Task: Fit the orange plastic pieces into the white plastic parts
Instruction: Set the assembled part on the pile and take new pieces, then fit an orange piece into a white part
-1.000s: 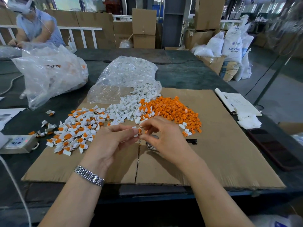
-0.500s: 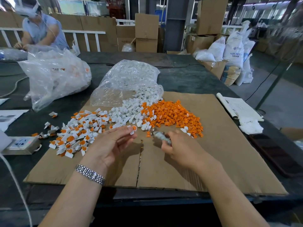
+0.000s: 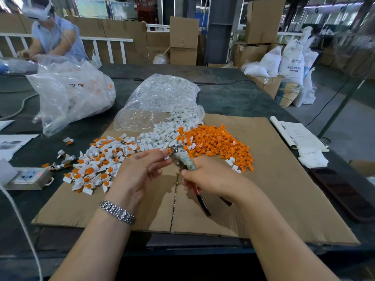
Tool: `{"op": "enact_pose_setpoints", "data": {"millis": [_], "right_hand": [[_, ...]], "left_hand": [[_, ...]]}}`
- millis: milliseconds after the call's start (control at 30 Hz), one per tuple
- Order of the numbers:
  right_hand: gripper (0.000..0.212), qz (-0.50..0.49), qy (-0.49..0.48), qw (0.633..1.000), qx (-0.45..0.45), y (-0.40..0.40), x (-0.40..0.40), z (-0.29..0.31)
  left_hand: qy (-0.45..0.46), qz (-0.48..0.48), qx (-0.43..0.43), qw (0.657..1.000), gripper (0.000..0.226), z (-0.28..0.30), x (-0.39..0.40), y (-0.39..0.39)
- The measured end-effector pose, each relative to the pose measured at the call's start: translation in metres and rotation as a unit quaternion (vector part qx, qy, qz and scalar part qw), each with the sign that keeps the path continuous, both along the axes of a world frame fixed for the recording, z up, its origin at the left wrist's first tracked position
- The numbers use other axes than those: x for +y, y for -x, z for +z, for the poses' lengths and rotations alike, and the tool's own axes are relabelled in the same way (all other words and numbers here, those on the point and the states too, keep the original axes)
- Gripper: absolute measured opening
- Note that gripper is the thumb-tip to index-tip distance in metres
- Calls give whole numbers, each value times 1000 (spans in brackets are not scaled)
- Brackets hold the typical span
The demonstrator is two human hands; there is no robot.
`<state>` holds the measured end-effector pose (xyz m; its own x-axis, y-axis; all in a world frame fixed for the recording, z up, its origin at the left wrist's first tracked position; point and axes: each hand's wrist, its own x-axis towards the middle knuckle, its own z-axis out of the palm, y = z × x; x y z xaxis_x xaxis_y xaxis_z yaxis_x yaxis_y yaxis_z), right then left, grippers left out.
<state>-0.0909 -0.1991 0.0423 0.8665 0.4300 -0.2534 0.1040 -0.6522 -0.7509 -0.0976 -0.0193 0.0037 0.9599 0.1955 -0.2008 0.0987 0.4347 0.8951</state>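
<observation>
cardboard sheet [image 3: 284,179] over dark worktable [image 3: 233,98], stacked boxes [image 3: 183,40] behind

Both forearms enter from bottom, converging at frame centre. Left hand [image 3: 140,171] palm-up, fingertips pinching a small part. Right hand [image 3: 211,177] curled around the pliers [image 3: 183,159].

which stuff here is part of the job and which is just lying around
In use: left hand pinching a white part; right hand gripping pliers; orange pieces; loose white parts; assembled pile.
Lying about: power strip, papers, phone.
</observation>
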Motion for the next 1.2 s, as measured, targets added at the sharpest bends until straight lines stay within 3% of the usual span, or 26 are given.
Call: {"op": "enact_pose_setpoints", "data": {"millis": [267, 400, 567, 767, 900, 967, 1200], "right_hand": [[30, 9, -18, 999, -29, 2, 8, -13], [42, -19, 55, 991, -119, 2, 12, -26], [46, -64, 62, 984, -155, -1, 18, -35], [51, -60, 106, 982, -145, -4, 19, -35], [48, -30, -23, 999, -24, -2, 12, -26], [44, -23, -59, 998, -5, -1, 8, -21], [57, -56, 44, 989, -127, 3, 18, -32]], "left_hand": [[-37, 9, 7, 999, 15, -4, -2, 1], [-39, 16, 15, 999, 14, -6, -4, 4], [-26, 35, 22, 999, 15, -7, -6, 6], [-13, 35, 29, 999, 18, -10, -9, 8], [-11, 57, 12, 998, 17, -6, -11, 7], [-8, 54, 8, 998, 18, -3, -10, 6], [-17, 49, 9, 999, 14, -6, -9, 8]]}}
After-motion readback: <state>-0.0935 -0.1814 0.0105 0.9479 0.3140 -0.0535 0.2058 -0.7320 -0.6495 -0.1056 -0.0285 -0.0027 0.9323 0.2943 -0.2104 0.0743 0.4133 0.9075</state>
